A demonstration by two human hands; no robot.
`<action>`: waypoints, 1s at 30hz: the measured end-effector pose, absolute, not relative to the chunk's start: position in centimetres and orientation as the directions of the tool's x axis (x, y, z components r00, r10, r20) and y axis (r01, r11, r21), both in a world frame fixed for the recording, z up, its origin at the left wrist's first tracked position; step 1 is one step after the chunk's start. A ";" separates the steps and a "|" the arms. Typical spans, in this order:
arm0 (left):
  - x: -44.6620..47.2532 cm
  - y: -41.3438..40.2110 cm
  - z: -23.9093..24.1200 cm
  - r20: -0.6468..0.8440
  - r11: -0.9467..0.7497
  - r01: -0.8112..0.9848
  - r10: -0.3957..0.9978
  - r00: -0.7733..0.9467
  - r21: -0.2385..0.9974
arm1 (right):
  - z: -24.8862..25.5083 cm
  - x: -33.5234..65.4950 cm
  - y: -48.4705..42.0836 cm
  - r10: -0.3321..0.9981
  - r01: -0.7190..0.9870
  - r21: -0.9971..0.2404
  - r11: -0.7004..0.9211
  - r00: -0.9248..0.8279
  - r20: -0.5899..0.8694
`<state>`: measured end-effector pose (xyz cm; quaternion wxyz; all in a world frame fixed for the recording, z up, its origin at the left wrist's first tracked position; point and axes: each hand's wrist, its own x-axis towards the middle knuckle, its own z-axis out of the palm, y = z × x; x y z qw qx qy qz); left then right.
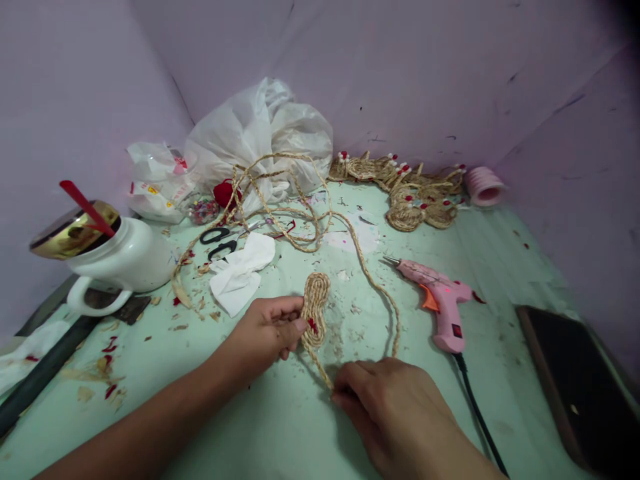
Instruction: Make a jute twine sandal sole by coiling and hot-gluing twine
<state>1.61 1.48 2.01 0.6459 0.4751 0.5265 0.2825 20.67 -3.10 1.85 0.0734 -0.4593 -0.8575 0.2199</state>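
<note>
Between the fingers and thumb of my left hand [275, 328] is a small coil of braided straw cord [316, 300], wound into a long shape with a narrowed middle. A bit of red shows on its lower part. The loose braided cord [319, 368] runs from the coil's lower end to my right hand [383, 407], which pinches it. Beyond that hand the cord goes up across the table and lies in loose loops near the back. Right of my hands a pink glue gun [435, 297] lies on its side, its cord trailing toward me.
Finished-looking straw pieces with red and white beads [423, 203] lie by the back wall beside a pink roll [484, 187]. Black-handled scissors [223, 249], white cloth [243, 270], a plastic bag [265, 133] and a white mug [130, 257] are at left. A dark phone-like slab [575, 380] lies right.
</note>
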 end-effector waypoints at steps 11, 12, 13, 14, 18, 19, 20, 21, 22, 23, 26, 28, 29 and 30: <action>1.6 1.7 2.2 -0.487 0.450 0.193 0.836 0.253 0.872 | 1.4 21.0 -2.9 0.820 0.685 -0.451 0.572 -0.493 0.291; 1.6 1.8 2.2 -0.497 0.457 0.199 0.827 0.263 0.867 | 1.2 21.1 -2.8 0.816 0.688 -0.439 0.578 -0.483 0.316; 1.6 1.8 2.2 -0.505 0.463 0.206 0.818 0.276 0.862 | 0.9 21.2 -2.7 0.812 0.694 -0.423 0.583 -0.477 0.337; 1.5 1.8 2.2 -0.509 0.464 0.214 0.810 0.292 0.860 | 0.7 21.3 -2.5 0.806 0.699 -0.406 0.589 -0.473 0.356; 1.3 1.9 1.9 -0.513 0.452 0.243 0.767 0.385 0.858 | 0.3 21.3 -2.0 0.788 0.713 -0.361 0.601 -0.451 0.420; 1.2 2.0 1.8 -0.513 0.449 0.248 0.755 0.409 0.858 | 0.3 21.3 -1.8 0.785 0.714 -0.358 0.602 -0.447 0.428; 1.1 2.0 1.8 -0.514 0.449 0.250 0.745 0.426 0.858 | 0.3 21.3 -1.7 0.784 0.715 -0.354 0.602 -0.445 0.434; 1.1 2.0 1.7 -0.515 0.449 0.252 0.737 0.437 0.857 | 0.3 21.3 -1.7 0.780 0.715 -0.351 0.605 -0.444 0.440; 1.0 2.0 1.7 -0.516 0.450 0.253 0.733 0.444 0.857 | 0.4 21.4 -1.6 0.776 0.713 -0.347 0.609 -0.445 0.448; 1.0 2.0 1.7 -0.517 0.450 0.254 0.731 0.445 0.856 | 0.4 21.4 -1.5 0.772 0.710 -0.345 0.614 -0.448 0.452; 0.9 1.9 1.7 -0.525 0.452 0.266 0.730 0.438 0.851 | 0.6 21.5 -1.4 0.765 0.694 -0.357 0.625 -0.452 0.460; 0.9 1.8 1.6 -0.522 0.443 0.277 0.730 0.441 0.853 | 0.7 21.6 -1.3 0.762 0.684 -0.369 0.629 -0.451 0.465; 0.8 1.8 1.5 -0.517 0.435 0.279 0.729 0.449 0.856 | 0.7 21.5 -1.3 0.762 0.679 -0.376 0.630 -0.451 0.464; 0.8 1.8 1.5 -0.510 0.425 0.282 0.726 0.462 0.860 | 0.8 21.5 -1.3 0.762 0.674 -0.384 0.632 -0.450 0.465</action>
